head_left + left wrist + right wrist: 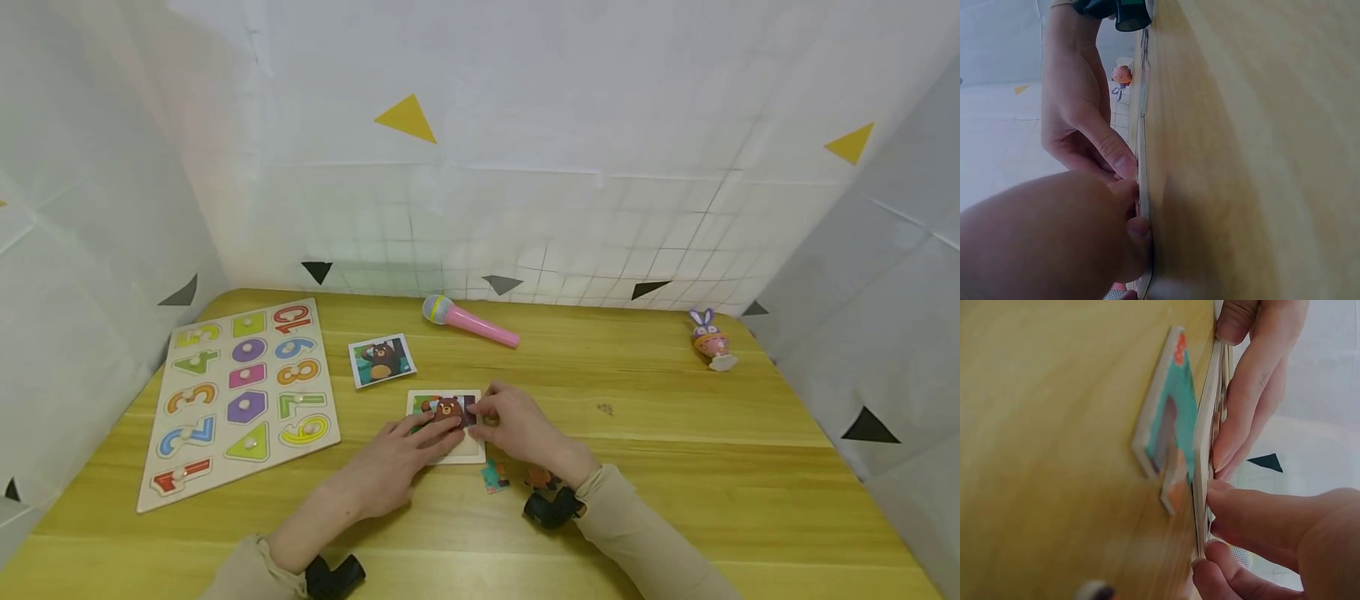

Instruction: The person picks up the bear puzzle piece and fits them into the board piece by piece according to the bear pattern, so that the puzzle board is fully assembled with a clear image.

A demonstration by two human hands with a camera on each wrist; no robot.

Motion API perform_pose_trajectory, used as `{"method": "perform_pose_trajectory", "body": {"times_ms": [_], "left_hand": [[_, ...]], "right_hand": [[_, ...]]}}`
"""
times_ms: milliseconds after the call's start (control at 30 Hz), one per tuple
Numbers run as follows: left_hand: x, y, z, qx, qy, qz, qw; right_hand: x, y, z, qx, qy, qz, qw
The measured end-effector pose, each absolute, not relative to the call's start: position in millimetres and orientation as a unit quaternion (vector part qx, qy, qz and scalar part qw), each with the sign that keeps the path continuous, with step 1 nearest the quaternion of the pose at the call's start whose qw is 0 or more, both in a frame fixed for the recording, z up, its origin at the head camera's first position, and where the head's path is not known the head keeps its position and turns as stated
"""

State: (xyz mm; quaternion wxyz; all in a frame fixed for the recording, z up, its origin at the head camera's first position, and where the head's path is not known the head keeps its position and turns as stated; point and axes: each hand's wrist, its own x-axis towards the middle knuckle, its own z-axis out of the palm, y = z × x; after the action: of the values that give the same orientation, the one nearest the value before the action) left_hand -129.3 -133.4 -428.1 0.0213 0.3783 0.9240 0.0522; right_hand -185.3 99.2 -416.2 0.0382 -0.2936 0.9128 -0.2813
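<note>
A small bear jigsaw puzzle in a pale wooden tray (468,457) lies on the table. Across its lower left my left hand (390,467) stretches its fingers, their tips touching the bear picture. The left thumb is at the tray's edge in the right wrist view. At the upper right corner, my right hand (521,425) has thumb and fingers bent around a dark puzzle piece (470,401), mostly covered by the fingertips. A teal loose piece (495,477) lies just below the tray, also large in the right wrist view. Another brown piece (542,477) is beneath the right wrist.
A picture card (382,361) of the bear lies behind the tray. Beyond it rests a pink toy microphone (480,325). A number and shape board (217,392) covers the left side. A bunny-eared toy (711,340) is at the far right, near the white curtain.
</note>
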Motion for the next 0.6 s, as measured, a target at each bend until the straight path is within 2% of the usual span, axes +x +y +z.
{"method": "perform_pose_trajectory", "body": {"times_ms": [300, 600], "left_hand": [[-129.3, -134.2, -426.6, 0.379, 0.924, 0.047, 0.029], [-132.6, -129.6, -423.9, 0.377, 0.922, 0.072, 0.046]], "right_hand": [[-188.0, 101.5, -416.8, -0.308, 0.906, -0.287, 0.047], [-184.8, 124.4, -406.4, -0.354, 0.884, -0.293, 0.086]]}}
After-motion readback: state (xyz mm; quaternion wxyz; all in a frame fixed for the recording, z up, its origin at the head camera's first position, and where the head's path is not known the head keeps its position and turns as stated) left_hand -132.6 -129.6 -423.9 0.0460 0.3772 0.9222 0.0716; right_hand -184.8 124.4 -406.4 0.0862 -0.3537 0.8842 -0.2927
